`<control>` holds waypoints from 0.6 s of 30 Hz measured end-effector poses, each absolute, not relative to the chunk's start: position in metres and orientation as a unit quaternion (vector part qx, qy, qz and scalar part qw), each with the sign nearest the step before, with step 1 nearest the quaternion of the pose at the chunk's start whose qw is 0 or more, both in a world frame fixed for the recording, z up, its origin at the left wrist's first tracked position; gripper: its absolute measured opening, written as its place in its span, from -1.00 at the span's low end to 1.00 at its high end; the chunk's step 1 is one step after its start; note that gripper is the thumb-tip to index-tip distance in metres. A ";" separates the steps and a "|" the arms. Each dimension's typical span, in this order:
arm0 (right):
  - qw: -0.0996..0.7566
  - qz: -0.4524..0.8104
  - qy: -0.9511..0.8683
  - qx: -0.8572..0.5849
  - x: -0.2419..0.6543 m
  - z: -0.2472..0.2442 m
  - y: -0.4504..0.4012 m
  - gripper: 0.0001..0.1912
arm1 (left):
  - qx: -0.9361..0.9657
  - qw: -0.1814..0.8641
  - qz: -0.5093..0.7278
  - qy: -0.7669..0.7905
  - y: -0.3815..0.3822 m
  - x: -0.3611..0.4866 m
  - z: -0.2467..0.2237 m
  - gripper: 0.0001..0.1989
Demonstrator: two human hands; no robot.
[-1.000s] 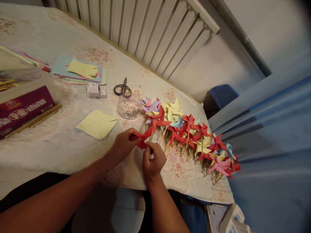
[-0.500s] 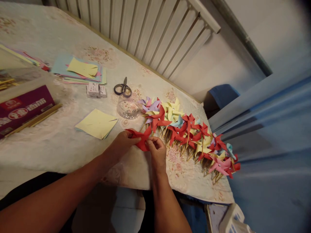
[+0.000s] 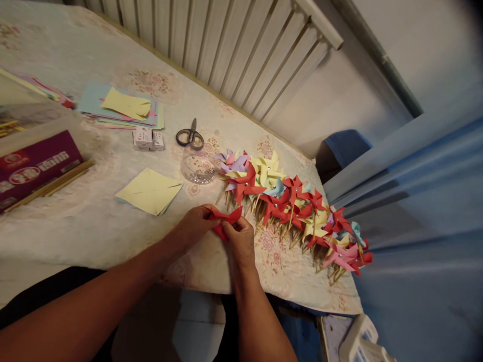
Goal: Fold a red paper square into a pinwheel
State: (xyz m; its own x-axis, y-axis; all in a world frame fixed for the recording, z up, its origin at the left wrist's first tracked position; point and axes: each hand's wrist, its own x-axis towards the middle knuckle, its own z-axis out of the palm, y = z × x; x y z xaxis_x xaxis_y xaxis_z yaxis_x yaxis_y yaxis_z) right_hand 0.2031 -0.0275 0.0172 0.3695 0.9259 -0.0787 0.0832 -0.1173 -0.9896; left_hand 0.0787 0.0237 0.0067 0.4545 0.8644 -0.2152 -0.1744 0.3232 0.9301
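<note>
A piece of red paper, partly folded, is held between both hands near the table's front edge. My left hand pinches its left side, and my right hand grips it at the middle and right. One red point sticks up above the right fingers. Just beyond lies a round clear dish with small shiny pieces in it. To the right is a long row of finished paper pinwheels on sticks, in red, yellow, purple, pink and blue.
Cut yellow sheets lie left of the hands. Behind are black-handled scissors, small white boxes and a stack of coloured paper. A purple box with sticks beside it stands far left. A blue curtain hangs right.
Both hands have drawn closer together, with the right thumb now nearer the left one. More of the red paper is folded in toward its middle, and it looks narrower.
</note>
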 end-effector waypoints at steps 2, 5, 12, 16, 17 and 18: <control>0.530 0.398 -0.395 -0.636 0.202 0.018 -0.027 -0.84 | 0.452 0.723 0.362 0.377 0.024 0.079 0.006 -0.86; 0.533 0.402 -0.391 -0.634 0.203 0.016 -0.028 -0.84 | 0.451 0.722 0.370 0.373 0.024 0.079 0.005 -0.85; 0.526 0.383 -0.395 -0.649 0.204 0.012 -0.028 -0.84 | 0.462 0.714 0.371 0.373 0.025 0.079 0.003 -0.84; 0.520 0.380 -0.402 -0.650 0.205 0.013 -0.028 -0.84 | 0.455 0.717 0.375 0.371 0.025 0.080 0.002 -0.85; 0.521 0.382 -0.403 -0.649 0.205 0.014 -0.028 -0.84 | 0.455 0.717 0.376 0.370 0.025 0.080 0.001 -0.85; 0.523 0.384 -0.402 -0.646 0.204 0.014 -0.028 -0.84 | 0.456 0.717 0.377 0.369 0.025 0.080 0.000 -0.85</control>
